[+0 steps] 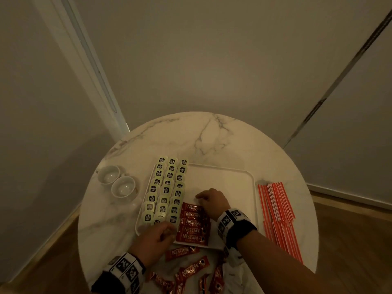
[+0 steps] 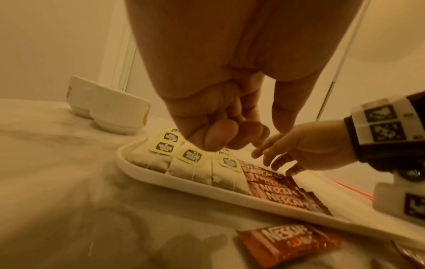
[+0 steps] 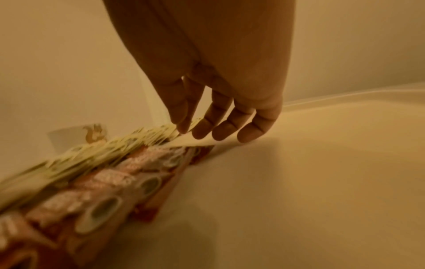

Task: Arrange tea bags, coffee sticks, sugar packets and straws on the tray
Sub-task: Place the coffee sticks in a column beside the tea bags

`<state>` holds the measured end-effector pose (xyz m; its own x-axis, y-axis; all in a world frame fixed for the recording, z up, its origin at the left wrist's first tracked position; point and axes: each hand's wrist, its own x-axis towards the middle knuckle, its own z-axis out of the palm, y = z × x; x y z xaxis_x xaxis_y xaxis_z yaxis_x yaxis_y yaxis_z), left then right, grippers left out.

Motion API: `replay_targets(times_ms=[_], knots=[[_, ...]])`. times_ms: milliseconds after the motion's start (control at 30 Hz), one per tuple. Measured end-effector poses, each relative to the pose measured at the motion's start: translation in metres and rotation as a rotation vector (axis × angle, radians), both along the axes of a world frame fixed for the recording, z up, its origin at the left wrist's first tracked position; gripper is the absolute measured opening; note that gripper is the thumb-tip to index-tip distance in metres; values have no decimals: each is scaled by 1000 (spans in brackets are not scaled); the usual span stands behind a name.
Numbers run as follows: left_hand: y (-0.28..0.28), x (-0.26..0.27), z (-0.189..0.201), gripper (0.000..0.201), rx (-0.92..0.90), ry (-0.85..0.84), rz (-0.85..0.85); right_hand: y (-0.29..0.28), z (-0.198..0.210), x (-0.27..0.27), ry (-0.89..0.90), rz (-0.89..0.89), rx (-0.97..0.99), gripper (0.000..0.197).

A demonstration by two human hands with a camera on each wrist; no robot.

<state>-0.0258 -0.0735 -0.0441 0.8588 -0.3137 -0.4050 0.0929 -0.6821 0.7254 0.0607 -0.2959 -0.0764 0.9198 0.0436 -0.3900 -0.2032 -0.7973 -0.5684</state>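
Note:
A white tray (image 1: 252, 181) lies on a round marble table. Tea bags (image 1: 167, 187) with yellow-green tags fill its left side in three columns. Beside them lies a column of red coffee sticks (image 1: 193, 223). My right hand (image 1: 203, 198) is over the far end of that column, its fingers loosely bent, with the fingertips (image 3: 202, 132) down at the topmost stick and the tray floor. My left hand (image 1: 167, 231) hovers at the tray's near left corner; its fingers (image 2: 220, 138) are curled into the palm and hold nothing. Red-and-white straws (image 1: 277, 211) lie on the table right of the tray.
Loose coffee sticks (image 1: 191, 270) lie scattered near the table's front edge, one just below the tray (image 2: 289, 243). Two white cups (image 1: 116, 181) stand left of the tray. The tray's right half (image 3: 322, 163) is bare. Walls close in behind the table.

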Motion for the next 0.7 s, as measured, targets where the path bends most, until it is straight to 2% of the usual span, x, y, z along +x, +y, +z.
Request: replay_targets(times_ms=[133, 233, 333, 367, 467, 567, 700], knots=[[-6, -8, 2, 13, 113, -85, -152, -13, 10, -16, -58, -114, 82, 25], [-11, -14, -4, 30, 235, -188, -334, -20, 20, -39, -109, -156, 137, 23], [-15, -24, -15, 60, 345, -235, -435, -24, 25, -68, -144, -144, 138, 20], [-17, -27, -19, 62, 385, -251, -453, -24, 25, -77, -158, -132, 119, 19], [-22, -31, -28, 38, 516, -235, -472, -22, 22, -104, -164, -57, 61, 18], [-27, -34, -24, 34, 545, -262, -472, -16, 19, -127, -133, 25, 16, 19], [-30, -34, -20, 33, 605, -258, -488, -9, 18, -141, -105, 44, -14, 20]])
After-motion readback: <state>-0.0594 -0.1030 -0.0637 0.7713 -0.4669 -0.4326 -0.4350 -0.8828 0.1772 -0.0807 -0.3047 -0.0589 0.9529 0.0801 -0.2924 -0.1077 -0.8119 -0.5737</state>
